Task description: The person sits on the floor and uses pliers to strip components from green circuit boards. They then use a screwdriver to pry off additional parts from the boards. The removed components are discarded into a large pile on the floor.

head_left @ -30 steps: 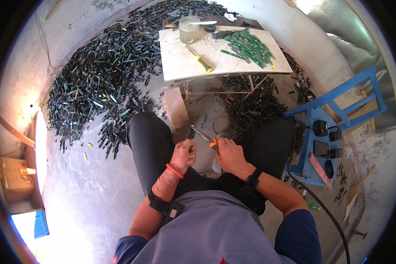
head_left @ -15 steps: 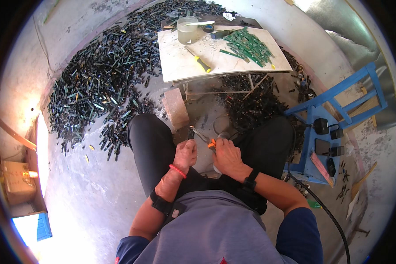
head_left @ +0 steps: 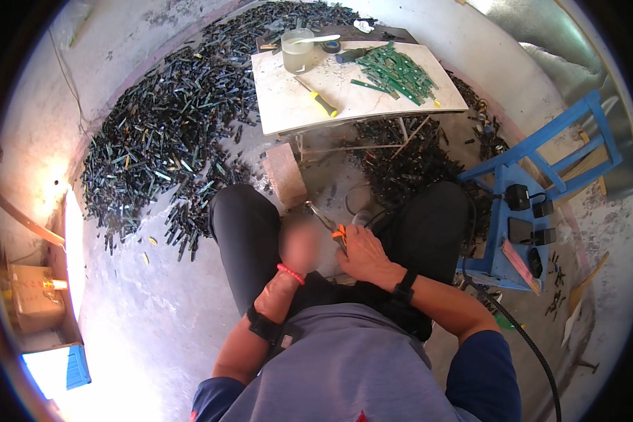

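A broad pile of dark strips [head_left: 162,148] covers the floor at the upper left of the frame. Right of it stands a reddish block [head_left: 285,176], and above that the table [head_left: 274,98] carries a clear jar [head_left: 297,60] of cloudy liquid near its left edge; a knock to the table could spill it.

The left hand [head_left: 300,246] is at the frame's centre, badly blurred, so I cannot tell whether it is spread or pinching anything. Beside it, in the gap between the knees, are the pliers [head_left: 339,235], gripped by their orange handles in the right hand [head_left: 364,257], fingers wrapped round them. Their tips point up and left, just above the left hand: a slipping grip could nick it.

Green strips [head_left: 395,74] are heaped at the upper right of the table. At the right, a black cable [head_left: 517,327] passes near a blue chair [head_left: 506,239] and might snag there if pulled.
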`<state>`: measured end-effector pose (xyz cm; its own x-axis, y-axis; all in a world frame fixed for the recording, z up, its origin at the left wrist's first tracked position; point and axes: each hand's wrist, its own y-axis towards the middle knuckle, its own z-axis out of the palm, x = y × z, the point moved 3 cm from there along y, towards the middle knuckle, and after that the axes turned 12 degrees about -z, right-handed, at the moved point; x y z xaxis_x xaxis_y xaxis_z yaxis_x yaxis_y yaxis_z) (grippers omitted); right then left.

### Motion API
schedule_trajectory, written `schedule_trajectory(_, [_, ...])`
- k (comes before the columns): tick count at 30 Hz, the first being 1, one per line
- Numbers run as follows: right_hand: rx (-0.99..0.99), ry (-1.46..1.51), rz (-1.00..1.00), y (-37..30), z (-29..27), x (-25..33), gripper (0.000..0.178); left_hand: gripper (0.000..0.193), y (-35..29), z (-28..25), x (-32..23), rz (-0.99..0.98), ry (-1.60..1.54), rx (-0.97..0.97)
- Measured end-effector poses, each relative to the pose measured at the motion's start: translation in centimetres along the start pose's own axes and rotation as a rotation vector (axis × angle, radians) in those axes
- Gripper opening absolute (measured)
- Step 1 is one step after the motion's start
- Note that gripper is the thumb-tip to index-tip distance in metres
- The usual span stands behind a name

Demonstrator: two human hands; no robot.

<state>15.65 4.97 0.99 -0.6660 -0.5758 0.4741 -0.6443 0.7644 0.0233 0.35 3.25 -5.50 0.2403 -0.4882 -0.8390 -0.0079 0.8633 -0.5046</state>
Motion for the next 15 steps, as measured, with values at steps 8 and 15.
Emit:
schedule_trajectory(8, [0.027,0.014,0.026,0.6,0.2,-0.2,0.029,0.028,-0.5,0.2,-1.0,-0.001,-0.005,-0.003])
schedule_trajectory(15, [-0.115,-0.47,-0.325,2.8,-1.9,-2.4,0.011,0.028,0.7,-0.6,0.8,-0.168,-0.124,-0.01])
